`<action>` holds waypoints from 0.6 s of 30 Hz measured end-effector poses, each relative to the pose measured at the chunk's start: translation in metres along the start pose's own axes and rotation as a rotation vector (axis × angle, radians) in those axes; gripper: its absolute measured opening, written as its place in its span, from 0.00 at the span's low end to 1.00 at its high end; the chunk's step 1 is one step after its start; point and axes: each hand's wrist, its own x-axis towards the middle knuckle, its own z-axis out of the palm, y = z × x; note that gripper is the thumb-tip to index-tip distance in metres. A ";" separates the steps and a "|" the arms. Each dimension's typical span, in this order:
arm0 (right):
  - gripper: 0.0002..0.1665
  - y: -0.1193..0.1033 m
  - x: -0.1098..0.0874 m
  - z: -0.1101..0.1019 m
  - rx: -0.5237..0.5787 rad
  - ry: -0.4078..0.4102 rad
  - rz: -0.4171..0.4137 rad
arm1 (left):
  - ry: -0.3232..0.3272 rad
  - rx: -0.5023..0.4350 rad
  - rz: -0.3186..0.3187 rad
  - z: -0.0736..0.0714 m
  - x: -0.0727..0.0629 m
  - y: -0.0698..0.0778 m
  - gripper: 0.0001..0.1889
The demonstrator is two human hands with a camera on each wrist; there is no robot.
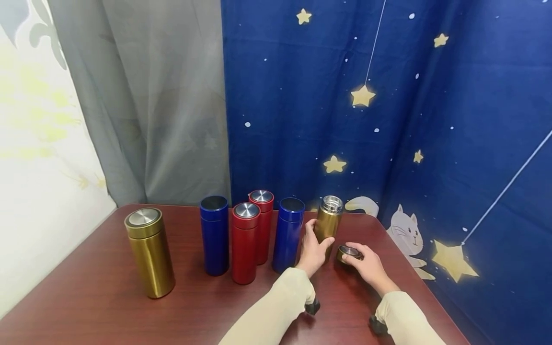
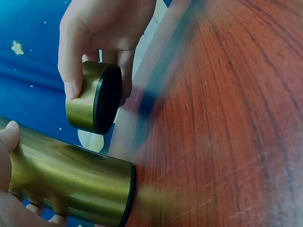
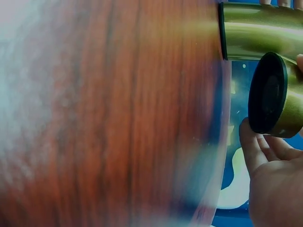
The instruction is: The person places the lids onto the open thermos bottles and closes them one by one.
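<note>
My left hand [image 1: 314, 247] grips the body of an open gold thermos flask [image 1: 328, 225] standing upright at the right of the table. Its bare steel neck [image 1: 332, 204] shows. Just right of it, my right hand [image 1: 370, 266] holds the flask's gold lid [image 1: 350, 250] by its side, silver top upward. In the left wrist view, the lid [image 2: 81, 111] is raised off the tabletop, its dark underside facing down, while the flask's black base [image 2: 130, 194] meets the table. The right wrist view shows the lid's black underside [image 3: 267, 94] beside the flask [image 3: 258, 30].
Left of my hands stand a blue flask [image 1: 288, 239], two red flasks [image 1: 244, 249] one behind the other, and another blue flask [image 1: 214, 244]. A second gold flask [image 1: 153, 261], lidded, stands far left. A blue star-patterned curtain [image 1: 293, 105] hangs behind the reddish-brown table [image 1: 108, 297].
</note>
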 end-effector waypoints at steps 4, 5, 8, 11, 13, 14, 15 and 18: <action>0.25 -0.001 -0.001 -0.002 0.018 0.003 0.008 | -0.015 0.025 0.011 -0.003 -0.002 0.001 0.39; 0.25 -0.001 -0.002 -0.003 0.021 0.008 0.004 | -0.018 0.035 0.016 -0.003 -0.002 0.001 0.39; 0.24 -0.002 -0.003 -0.004 0.029 0.034 -0.023 | -0.022 0.075 0.035 -0.004 -0.004 0.001 0.40; 0.23 -0.004 -0.005 -0.005 0.033 0.076 -0.064 | -0.015 0.098 0.041 -0.005 -0.005 0.000 0.40; 0.22 -0.006 -0.006 -0.005 0.044 0.104 -0.087 | -0.006 0.094 0.038 -0.006 -0.006 0.000 0.41; 0.22 -0.007 -0.007 -0.005 0.050 0.118 -0.099 | -0.002 0.088 0.033 -0.006 -0.006 0.000 0.41; 0.21 -0.009 -0.008 -0.004 0.058 0.130 -0.110 | 0.003 0.087 0.027 -0.007 -0.007 0.000 0.41; 0.20 -0.012 -0.009 -0.003 0.089 0.166 -0.136 | 0.018 0.088 0.017 -0.008 -0.008 0.000 0.41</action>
